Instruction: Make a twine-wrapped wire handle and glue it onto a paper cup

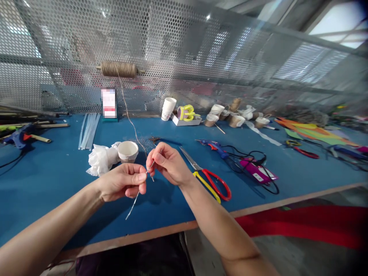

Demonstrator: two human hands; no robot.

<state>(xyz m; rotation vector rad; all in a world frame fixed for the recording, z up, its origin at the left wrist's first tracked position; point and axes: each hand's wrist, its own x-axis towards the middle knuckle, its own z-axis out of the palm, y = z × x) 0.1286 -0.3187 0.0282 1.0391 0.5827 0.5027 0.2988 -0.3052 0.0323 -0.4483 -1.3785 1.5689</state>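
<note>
While my left hand (123, 181) pinches a thin twisted cord (132, 206) between thumb and forefinger, my right hand (169, 163) grips the upper section of the same piece, its fingers likewise narrowed on it. Reference point for all positions: my two hands, nearly together over the blue surface (161, 214), with 12 o'clock toward the mesh.

The lower end of the cord leaves my left fingers toward 7 o'clock; a short strand end protrudes just below my right fingers.

A twine spool (119, 69) is located at 11 o'clock. Its loose strand (123, 98) runs down toward my hands; I cannot tell whether it joins the cord.

Just beyond my left hand, at 10 to 11 o'clock, stands an open white cup (128, 156), with a crumpled white bundle (101, 159) beside it on its 9 o'clock side. Translucent sticks (88, 132) lie farther out at 10 o'clock.

Scissors (196, 166) lie at 3 o'clock, blades parted slightly at most, handles toward 5 o'clock. A blue glue gun (215, 148) lies beyond them, between 2 and 3 o'clock.
</note>
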